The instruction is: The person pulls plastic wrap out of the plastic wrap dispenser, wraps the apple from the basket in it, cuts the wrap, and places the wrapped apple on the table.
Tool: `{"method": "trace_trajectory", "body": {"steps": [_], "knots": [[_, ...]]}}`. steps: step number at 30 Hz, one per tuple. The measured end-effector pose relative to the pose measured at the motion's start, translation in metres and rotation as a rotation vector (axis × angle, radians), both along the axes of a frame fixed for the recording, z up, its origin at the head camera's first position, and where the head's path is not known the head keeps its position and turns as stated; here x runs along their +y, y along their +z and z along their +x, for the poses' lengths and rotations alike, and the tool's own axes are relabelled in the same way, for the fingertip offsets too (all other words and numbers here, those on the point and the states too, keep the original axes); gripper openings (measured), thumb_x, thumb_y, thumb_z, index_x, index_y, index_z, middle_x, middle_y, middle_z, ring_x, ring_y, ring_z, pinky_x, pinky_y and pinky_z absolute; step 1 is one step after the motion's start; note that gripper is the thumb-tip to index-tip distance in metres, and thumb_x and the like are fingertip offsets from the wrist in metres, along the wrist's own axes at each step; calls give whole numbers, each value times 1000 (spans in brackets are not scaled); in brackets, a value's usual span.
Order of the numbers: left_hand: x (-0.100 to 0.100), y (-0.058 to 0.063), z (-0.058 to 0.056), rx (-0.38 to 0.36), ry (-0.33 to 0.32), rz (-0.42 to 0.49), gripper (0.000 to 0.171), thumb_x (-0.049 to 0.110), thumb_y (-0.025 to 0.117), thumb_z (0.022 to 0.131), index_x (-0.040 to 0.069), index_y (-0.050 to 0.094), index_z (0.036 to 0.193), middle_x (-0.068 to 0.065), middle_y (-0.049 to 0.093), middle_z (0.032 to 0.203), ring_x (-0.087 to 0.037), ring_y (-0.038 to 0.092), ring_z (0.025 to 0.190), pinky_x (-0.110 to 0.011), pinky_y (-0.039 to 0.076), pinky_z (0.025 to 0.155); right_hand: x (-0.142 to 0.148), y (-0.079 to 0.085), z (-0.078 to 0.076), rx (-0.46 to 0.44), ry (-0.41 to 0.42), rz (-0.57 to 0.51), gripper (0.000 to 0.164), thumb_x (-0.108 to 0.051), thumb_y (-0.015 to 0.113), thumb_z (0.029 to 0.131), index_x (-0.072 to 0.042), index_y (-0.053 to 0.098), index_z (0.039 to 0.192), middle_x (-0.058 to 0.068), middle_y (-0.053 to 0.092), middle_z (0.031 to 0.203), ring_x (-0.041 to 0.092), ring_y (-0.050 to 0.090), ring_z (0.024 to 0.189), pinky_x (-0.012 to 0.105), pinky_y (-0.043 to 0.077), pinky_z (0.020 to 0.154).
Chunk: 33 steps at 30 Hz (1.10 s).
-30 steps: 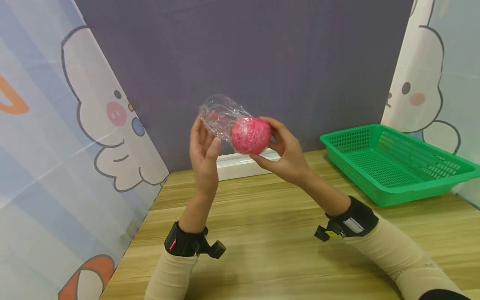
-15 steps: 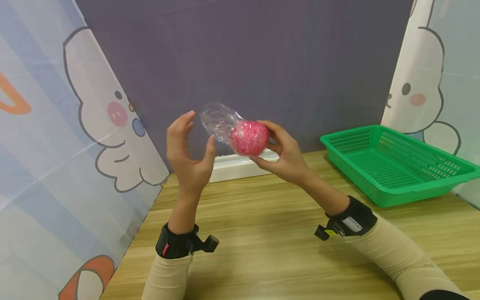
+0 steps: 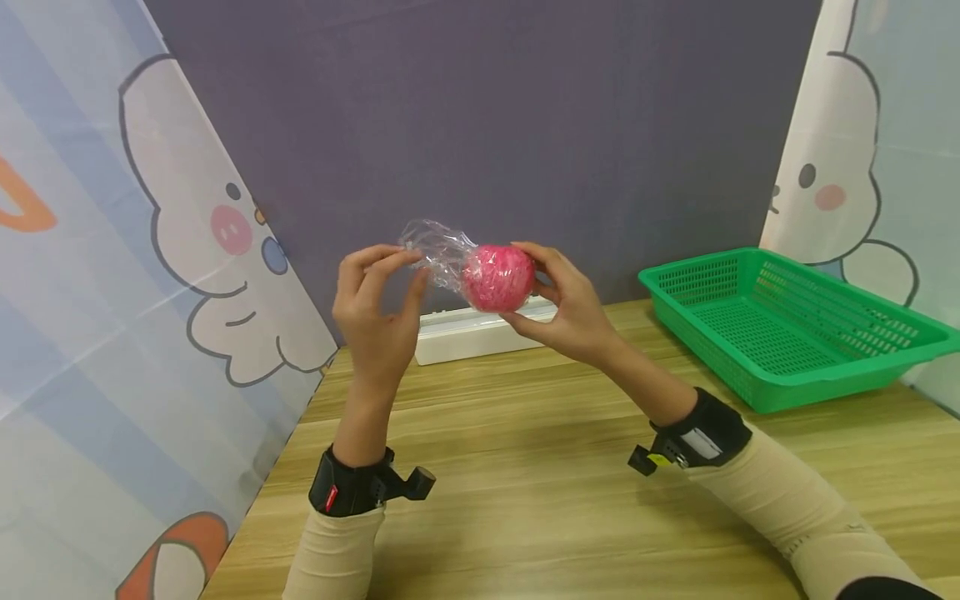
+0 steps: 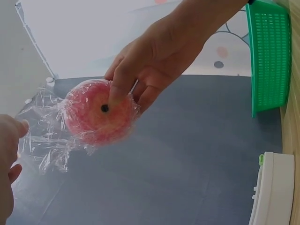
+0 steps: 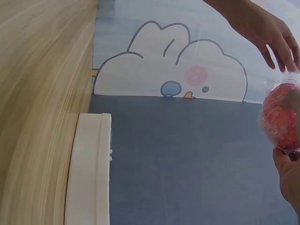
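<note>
A pink-red apple wrapped in clear cling film is held up above the table. My right hand grips it from the right, thumb below and fingers above in the head view. In the left wrist view, the apple shows a dark spot in its middle. The loose end of the cling film sticks out crumpled to the left. My left hand is at this loose end, its fingers bent, with the fingertips and thumb apart at the film. Whether they touch it is hard to tell.
A green slotted plastic basket stands on the wooden table at the right. Behind the hands, a long white box lies along the dark back wall. Cartoon-printed panels flank both sides.
My left hand moves left off the film, then its fingers bend back toward the loose end, which is now narrower and lower. The right hand keeps gripping the apple nearly in place.
</note>
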State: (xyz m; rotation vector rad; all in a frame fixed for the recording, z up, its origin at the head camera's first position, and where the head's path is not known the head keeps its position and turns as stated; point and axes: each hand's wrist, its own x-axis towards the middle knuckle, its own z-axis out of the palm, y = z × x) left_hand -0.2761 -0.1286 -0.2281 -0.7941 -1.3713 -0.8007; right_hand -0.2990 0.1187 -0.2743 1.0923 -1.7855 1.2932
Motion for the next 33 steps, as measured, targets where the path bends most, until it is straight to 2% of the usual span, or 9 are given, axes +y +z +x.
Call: {"method": "trace_trajectory", "body": {"steps": [5,11,16,22,33], "knots": [[-6,1,-1,-33,5,-3,6,7,80,94,2,79,95,-15,72,94,-33,67,89,-32,52,80,3,0,-3,-7,-12,-5,83,4,90,77,-7,53,151,10,57,143,26,58,134,33,56,102],[-16,5,1,-104,-64,2,5,4,80,93,0,77,95,-13,72,90,-28,68,85,-30,53,75,7,3,-4,-1,8,-28,81,8,88,76,-4,53,147,10,56,142,25,58,130,33,57,101],[-23,8,5,-193,-126,-20,6,2,78,95,-3,75,96,-14,71,91,-23,66,86,-25,53,74,11,5,-6,-1,21,-58,81,12,85,74,-2,52,147,10,57,140,25,59,127,33,58,100],[-29,10,9,-287,-165,-42,6,1,76,94,-4,73,94,-13,70,91,-17,64,87,-23,52,75,15,8,-7,-8,30,-100,81,14,83,73,1,51,146,12,57,140,25,60,127,33,58,99],[-41,13,9,-364,-172,-94,6,0,75,93,-4,71,91,-11,67,88,-13,62,86,-23,53,76,23,14,-5,-79,77,-161,81,17,78,71,6,48,146,15,55,141,28,59,128,34,57,101]]}}
